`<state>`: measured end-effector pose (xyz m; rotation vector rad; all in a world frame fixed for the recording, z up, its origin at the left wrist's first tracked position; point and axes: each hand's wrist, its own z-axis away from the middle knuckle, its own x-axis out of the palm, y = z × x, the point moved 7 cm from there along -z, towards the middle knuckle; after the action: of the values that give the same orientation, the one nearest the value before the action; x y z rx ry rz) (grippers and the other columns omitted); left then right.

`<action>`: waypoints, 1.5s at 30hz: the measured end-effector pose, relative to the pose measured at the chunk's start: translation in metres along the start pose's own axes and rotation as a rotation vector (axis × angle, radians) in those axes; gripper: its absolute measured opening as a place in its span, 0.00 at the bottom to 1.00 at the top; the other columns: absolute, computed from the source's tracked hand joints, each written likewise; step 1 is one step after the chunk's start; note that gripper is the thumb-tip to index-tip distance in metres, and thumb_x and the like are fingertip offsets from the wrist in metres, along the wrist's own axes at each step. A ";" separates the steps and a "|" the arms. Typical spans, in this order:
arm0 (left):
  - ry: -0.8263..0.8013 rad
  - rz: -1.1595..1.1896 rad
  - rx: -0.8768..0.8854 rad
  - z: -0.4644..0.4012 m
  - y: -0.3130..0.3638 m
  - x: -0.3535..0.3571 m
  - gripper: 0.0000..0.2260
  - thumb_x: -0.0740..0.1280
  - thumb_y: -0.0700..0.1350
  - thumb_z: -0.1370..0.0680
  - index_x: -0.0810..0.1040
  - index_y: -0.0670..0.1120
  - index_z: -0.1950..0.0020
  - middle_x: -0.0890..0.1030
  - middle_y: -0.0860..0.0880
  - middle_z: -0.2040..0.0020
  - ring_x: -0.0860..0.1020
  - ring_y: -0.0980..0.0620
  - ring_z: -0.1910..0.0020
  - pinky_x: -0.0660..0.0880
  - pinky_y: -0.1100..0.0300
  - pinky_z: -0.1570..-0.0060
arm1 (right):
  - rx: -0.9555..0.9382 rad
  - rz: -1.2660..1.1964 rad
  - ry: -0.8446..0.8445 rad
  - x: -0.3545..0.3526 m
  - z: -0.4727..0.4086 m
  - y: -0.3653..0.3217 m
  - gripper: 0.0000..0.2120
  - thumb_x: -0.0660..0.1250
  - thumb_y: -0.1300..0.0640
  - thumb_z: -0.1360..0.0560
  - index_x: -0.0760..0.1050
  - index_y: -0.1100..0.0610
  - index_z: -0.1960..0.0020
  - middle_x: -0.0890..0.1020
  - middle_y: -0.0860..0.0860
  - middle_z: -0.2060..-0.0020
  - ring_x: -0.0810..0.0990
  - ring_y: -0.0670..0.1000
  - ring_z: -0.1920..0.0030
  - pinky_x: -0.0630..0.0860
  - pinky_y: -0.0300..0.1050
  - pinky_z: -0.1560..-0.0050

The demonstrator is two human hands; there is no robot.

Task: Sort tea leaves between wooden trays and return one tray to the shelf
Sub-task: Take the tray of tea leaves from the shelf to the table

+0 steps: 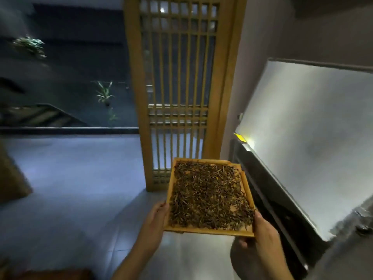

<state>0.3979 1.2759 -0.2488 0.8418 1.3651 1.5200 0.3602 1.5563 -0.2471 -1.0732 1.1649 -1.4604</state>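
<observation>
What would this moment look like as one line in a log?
phase: carrying | left hand: grips tray near corner | right hand: grips other near corner | tea leaves: cover tray | ahead: lattice screen | shelf: unseen

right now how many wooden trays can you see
1. The tray of tea leaves is held in front of the lattice screen, left hand and right hand on its near corners. Others may be out of view.
</observation>
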 end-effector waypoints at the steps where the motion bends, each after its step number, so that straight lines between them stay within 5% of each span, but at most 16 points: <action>1: 0.043 0.006 0.028 -0.010 0.004 -0.021 0.13 0.60 0.49 0.19 0.78 0.45 0.40 0.82 0.45 0.44 0.79 0.46 0.43 0.72 0.48 0.37 | -0.010 0.000 -0.035 0.026 -0.009 -0.002 0.21 0.53 0.52 0.18 0.75 0.63 0.59 0.76 0.58 0.78 0.74 0.52 0.80 0.69 0.40 0.83; 7: 0.244 0.054 0.137 -0.046 0.020 -0.143 0.12 0.58 0.43 0.18 0.78 0.39 0.51 0.83 0.41 0.60 0.84 0.39 0.64 0.79 0.57 0.68 | -0.098 0.101 -0.291 0.174 -0.037 -0.010 0.23 0.52 0.49 0.18 0.77 0.64 0.56 0.81 0.56 0.76 0.77 0.52 0.79 0.73 0.39 0.79; 16: 0.597 0.019 0.166 -0.007 0.014 -0.300 0.13 0.55 0.45 0.17 0.77 0.40 0.49 0.83 0.39 0.57 0.84 0.40 0.61 0.82 0.48 0.55 | -0.203 0.159 -0.661 0.365 -0.001 -0.006 0.25 0.51 0.49 0.18 0.77 0.65 0.59 0.81 0.55 0.76 0.79 0.49 0.77 0.74 0.35 0.78; 21: 0.807 0.126 0.135 0.046 0.005 -0.355 0.12 0.56 0.45 0.17 0.76 0.40 0.50 0.83 0.42 0.62 0.81 0.55 0.73 0.75 0.67 0.75 | -0.151 0.179 -0.899 0.459 0.035 0.012 0.21 0.52 0.49 0.18 0.76 0.60 0.59 0.81 0.55 0.77 0.80 0.50 0.78 0.76 0.40 0.77; 24: 0.982 0.173 0.134 0.084 -0.002 -0.380 0.09 0.57 0.46 0.18 0.76 0.47 0.52 0.83 0.54 0.64 0.82 0.57 0.64 0.77 0.64 0.67 | -0.167 0.181 -1.074 0.506 0.067 0.020 0.21 0.52 0.49 0.18 0.76 0.59 0.59 0.82 0.56 0.76 0.81 0.52 0.76 0.77 0.40 0.76; 28: 1.174 0.168 0.100 0.135 -0.015 -0.404 0.08 0.59 0.50 0.19 0.76 0.51 0.46 0.80 0.49 0.47 0.78 0.51 0.47 0.75 0.52 0.45 | -0.154 0.181 -1.302 0.558 0.117 0.030 0.21 0.52 0.49 0.18 0.77 0.60 0.56 0.82 0.57 0.75 0.80 0.52 0.76 0.76 0.40 0.76; 32: 1.359 0.228 0.110 0.186 -0.024 -0.413 0.11 0.59 0.49 0.19 0.77 0.45 0.45 0.82 0.43 0.50 0.83 0.49 0.52 0.80 0.57 0.56 | -0.171 0.232 -1.495 0.596 0.173 0.041 0.22 0.53 0.48 0.18 0.77 0.64 0.54 0.82 0.62 0.68 0.81 0.57 0.69 0.77 0.46 0.69; 36: 1.561 0.202 0.055 0.239 -0.035 -0.417 0.09 0.59 0.48 0.19 0.78 0.47 0.49 0.82 0.44 0.50 0.81 0.47 0.50 0.79 0.51 0.52 | -0.202 0.274 -1.658 0.616 0.236 0.052 0.21 0.53 0.46 0.19 0.78 0.60 0.53 0.82 0.62 0.62 0.81 0.60 0.61 0.78 0.56 0.58; 41: 1.748 0.176 0.007 0.298 -0.049 -0.428 0.09 0.59 0.49 0.19 0.78 0.51 0.51 0.81 0.51 0.54 0.81 0.55 0.55 0.75 0.59 0.60 | -0.171 0.273 -1.787 0.630 0.307 0.073 0.20 0.52 0.46 0.18 0.77 0.54 0.58 0.83 0.51 0.73 0.81 0.46 0.74 0.74 0.37 0.76; 45: 1.817 0.154 -0.029 0.337 -0.061 -0.450 0.10 0.59 0.48 0.19 0.79 0.50 0.53 0.83 0.55 0.58 0.81 0.53 0.54 0.77 0.53 0.54 | -0.075 0.250 -1.857 0.644 0.363 0.096 0.18 0.53 0.47 0.18 0.76 0.55 0.56 0.82 0.53 0.69 0.81 0.48 0.73 0.75 0.39 0.76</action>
<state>0.8813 0.9833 -0.2203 -0.8822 2.3860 2.4581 0.6211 0.8580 -0.2358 -1.5533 -0.0667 0.1402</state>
